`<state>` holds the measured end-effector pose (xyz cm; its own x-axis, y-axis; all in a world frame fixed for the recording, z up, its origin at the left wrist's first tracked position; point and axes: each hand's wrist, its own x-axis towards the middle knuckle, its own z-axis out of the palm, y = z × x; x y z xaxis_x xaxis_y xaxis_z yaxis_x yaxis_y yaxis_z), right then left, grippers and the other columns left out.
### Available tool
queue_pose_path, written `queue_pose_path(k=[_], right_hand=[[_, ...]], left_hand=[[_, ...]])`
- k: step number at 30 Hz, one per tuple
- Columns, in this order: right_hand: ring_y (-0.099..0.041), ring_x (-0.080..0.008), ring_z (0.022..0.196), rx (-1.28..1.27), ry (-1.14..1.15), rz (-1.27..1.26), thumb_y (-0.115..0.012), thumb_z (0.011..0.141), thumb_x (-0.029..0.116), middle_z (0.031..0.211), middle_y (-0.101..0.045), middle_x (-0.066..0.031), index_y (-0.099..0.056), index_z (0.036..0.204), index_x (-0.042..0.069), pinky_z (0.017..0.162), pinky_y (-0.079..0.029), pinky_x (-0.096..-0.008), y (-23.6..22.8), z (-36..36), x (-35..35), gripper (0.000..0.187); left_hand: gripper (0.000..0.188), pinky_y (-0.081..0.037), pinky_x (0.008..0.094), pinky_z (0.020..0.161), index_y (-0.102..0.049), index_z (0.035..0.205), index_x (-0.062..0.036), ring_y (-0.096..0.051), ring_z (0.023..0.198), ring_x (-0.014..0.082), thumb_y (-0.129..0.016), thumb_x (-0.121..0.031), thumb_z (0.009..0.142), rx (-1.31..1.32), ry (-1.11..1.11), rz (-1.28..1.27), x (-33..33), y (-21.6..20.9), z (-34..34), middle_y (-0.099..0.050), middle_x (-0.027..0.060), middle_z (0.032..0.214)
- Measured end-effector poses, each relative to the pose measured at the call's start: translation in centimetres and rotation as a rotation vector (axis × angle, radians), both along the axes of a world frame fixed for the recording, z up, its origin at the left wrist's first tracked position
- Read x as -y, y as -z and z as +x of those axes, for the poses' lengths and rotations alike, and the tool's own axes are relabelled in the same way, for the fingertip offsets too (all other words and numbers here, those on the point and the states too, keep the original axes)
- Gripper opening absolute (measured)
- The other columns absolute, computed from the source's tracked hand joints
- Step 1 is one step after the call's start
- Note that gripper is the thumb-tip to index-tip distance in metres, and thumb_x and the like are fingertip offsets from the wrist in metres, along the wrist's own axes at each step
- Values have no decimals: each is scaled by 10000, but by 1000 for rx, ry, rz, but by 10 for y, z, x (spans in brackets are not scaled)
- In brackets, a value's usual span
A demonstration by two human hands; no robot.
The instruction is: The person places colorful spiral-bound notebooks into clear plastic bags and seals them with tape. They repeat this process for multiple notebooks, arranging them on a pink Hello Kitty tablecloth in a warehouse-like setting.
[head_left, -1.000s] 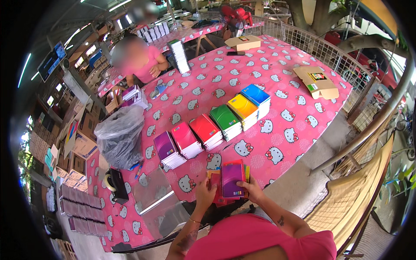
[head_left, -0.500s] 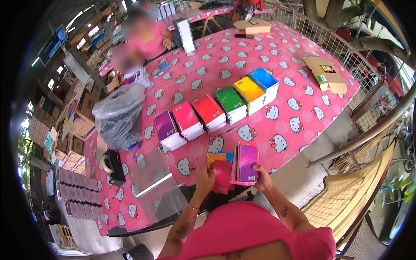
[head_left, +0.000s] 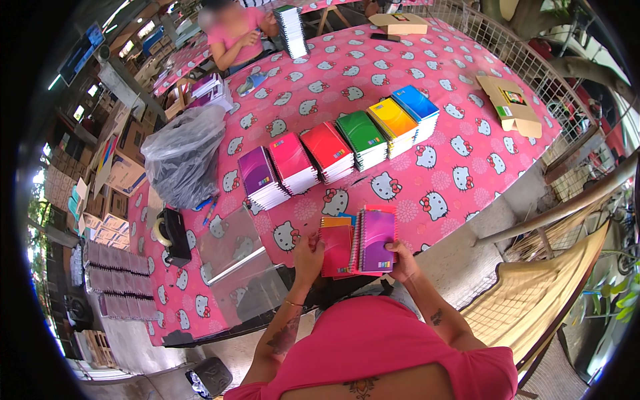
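Over the near table edge I hold a fanned bunch of small spiral notebooks. My right hand (head_left: 403, 263) is closed on the right edge of a purple notebook (head_left: 378, 241), thumb on its cover, with pink ones partly hidden underneath. At the bunch's left edge, my left hand (head_left: 309, 258) is closed on a red notebook (head_left: 337, 251). Behind that one peek an orange notebook (head_left: 335, 221) and a bit of blue. Just beyond stands a row of notebook stacks, from a purple stack (head_left: 263, 177) through pink, red, green and yellow to a blue stack (head_left: 417, 110).
Left of my arms lie a clear plastic sheet (head_left: 233, 250), a black tape dispenser (head_left: 172, 239), pens (head_left: 208, 208) and a grey plastic bag (head_left: 183, 157). An opened cardboard box (head_left: 512, 110) lies at far right. Across the pink table (head_left: 307, 230) sits a co-worker (head_left: 233, 37).
The red notebook in my left hand has turned straighter and now lies beside the purple one. My view has shifted slightly. The co-worker now sits more upright, with one arm bent.
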<state>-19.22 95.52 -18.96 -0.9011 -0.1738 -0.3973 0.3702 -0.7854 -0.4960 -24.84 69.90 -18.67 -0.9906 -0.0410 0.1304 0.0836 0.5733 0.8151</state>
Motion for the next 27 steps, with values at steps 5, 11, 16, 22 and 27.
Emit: queue_pose_path(k=[5,11,16,22,27], right_hand=[[-680,-252,884,-63,-129,-228,-600,782,169,998,-686,-126,-592,1144,-11,853,-552,-408,20,-3,19,405],[-648,-362,1067,-105,-162,-548,-571,753,150,1181,-655,-220,-546,1252,-50,982,-507,-509,-12,-4,30,538],[-621,-350,1127,-165,-207,-369,-563,685,106,1247,-624,-222,-506,1313,-68,1034,-473,-476,-14,-7,27,654],[-582,-336,1201,-226,-267,-322,-618,622,64,1313,-587,-191,-414,1429,-2,1072,-441,-459,-5,-3,18,835],[-596,-264,1160,-370,-238,-160,-649,616,-15,1223,-609,-127,-440,1361,27,1033,-460,-391,-28,-8,18,775]], left_hand=[[338,-505,316,767,-633,1153,6,-631,856,218,-665,-248,932,-60,-100,127,-5,-13,1,-639,122,961],[442,-510,340,784,-556,1286,11,-614,937,240,-649,-250,942,251,235,599,-18,-84,26,-594,135,1067],[677,-517,392,780,-465,1353,48,-614,933,305,-752,-266,826,-53,332,118,-45,-132,53,-587,174,1055],[619,-539,407,803,-493,1333,57,-646,931,348,-726,-174,808,-246,324,43,-45,-140,68,-616,197,1089],[607,-549,395,797,-512,1328,44,-664,936,339,-713,-87,771,-389,376,-13,-40,-140,73,-644,199,1114]])
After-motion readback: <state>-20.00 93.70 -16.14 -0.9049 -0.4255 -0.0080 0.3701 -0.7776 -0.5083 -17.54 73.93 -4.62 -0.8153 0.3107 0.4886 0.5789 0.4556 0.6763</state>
